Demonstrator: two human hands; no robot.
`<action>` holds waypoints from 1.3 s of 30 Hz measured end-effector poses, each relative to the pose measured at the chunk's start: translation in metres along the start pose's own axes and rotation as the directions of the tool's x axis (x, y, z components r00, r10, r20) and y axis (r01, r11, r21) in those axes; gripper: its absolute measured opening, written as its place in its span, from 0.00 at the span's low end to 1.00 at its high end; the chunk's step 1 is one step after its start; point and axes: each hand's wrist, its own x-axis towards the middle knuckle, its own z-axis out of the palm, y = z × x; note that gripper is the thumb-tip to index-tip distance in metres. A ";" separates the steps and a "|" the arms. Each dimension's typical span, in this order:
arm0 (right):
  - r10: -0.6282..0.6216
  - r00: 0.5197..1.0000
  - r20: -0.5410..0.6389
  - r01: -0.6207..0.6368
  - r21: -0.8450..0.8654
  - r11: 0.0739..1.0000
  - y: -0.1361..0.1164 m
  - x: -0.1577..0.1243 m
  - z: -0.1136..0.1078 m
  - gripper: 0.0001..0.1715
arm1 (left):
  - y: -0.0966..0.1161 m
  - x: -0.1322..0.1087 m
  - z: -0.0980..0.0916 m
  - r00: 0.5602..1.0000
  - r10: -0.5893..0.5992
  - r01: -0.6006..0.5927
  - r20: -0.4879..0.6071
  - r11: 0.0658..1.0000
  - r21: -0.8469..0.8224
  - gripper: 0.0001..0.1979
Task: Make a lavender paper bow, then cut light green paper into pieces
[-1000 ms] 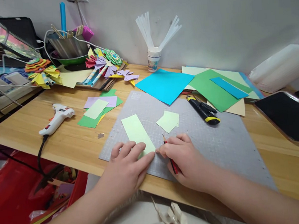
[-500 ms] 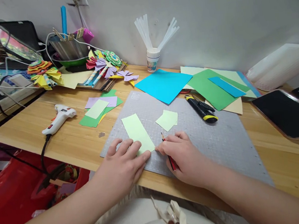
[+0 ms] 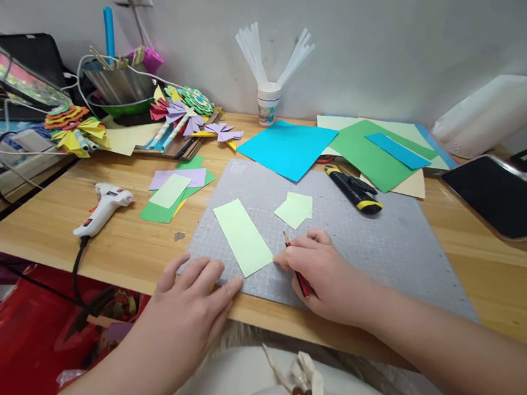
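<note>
A pale green paper strip (image 3: 244,239) lies flat on the grey cutting mat (image 3: 366,262). My left hand (image 3: 198,295) rests on the mat's front left edge, fingers spread, its thumb tip by the strip's lower left corner. In my right hand (image 3: 318,263) is a red and black pencil (image 3: 301,281), held with its sharpened end pointing up and away. A fingertip of that hand touches the strip's lower right corner. Just beyond it sits a smaller pale green paper piece (image 3: 294,209) with angled edges.
A black and yellow utility knife (image 3: 355,190) lies on the mat, near blue paper (image 3: 289,149) and green paper (image 3: 371,157). At left is a white glue gun (image 3: 103,208) with a cord. A phone (image 3: 498,198) lies right; a cup of straws (image 3: 268,106) stands behind.
My left hand has slid left off the strip, baring its lower end. My right hand keeps the pencil in nearly the same place.
</note>
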 end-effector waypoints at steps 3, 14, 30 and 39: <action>-0.023 1.000 -0.013 0.024 0.024 0.999 -0.001 0.002 -0.001 0.14 | -0.003 0.016 -0.001 0.993 -0.111 0.117 0.046 0.985 -0.131 0.11; 0.194 0.976 -0.097 -0.155 0.316 0.936 0.011 0.010 -0.004 0.13 | -0.003 0.092 0.012 0.890 -0.334 0.374 0.311 0.924 -0.078 0.24; 0.456 0.845 -0.279 -0.037 0.821 0.570 0.002 -0.002 0.007 0.11 | 0.015 0.078 0.001 0.830 -0.478 0.436 0.287 0.237 -0.868 0.15; 0.270 0.849 -0.455 0.080 0.616 0.784 -0.002 -0.004 0.006 0.14 | 0.042 0.072 0.000 0.877 -0.455 0.260 -0.155 0.720 -0.644 0.15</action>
